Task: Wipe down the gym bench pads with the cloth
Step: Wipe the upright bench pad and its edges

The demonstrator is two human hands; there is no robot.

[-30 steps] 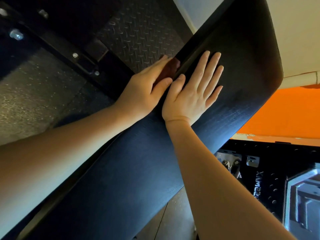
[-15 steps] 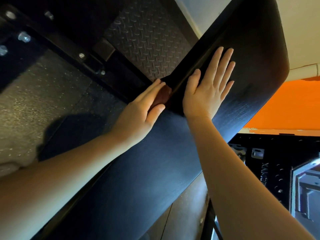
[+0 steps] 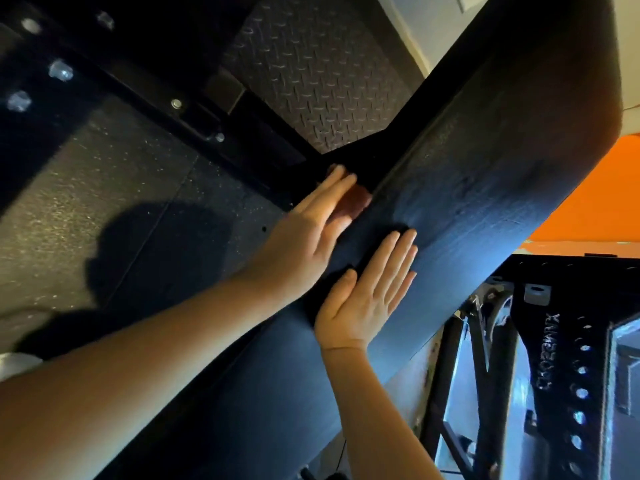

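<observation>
Pad: the long black padded gym bench pad (image 3: 485, 150) crosses the view diagonally from lower left to a rounded end at upper right. It has a fine-grained surface with a bluish sheen.
Left hand: the left hand (image 3: 304, 237) has straight, closed fingers pressed on the pad's left side edge. A reddish-brown patch (image 3: 353, 202) shows beneath the fingertips; what it is cannot be told.
Right hand: the right hand (image 3: 363, 306) lies flat, palm down on the pad's top face, gripping nothing.
Surroundings: speckled dark rubber floor (image 3: 86, 202) on the left, black steel upright with holes (image 3: 571, 375) on the right.
</observation>
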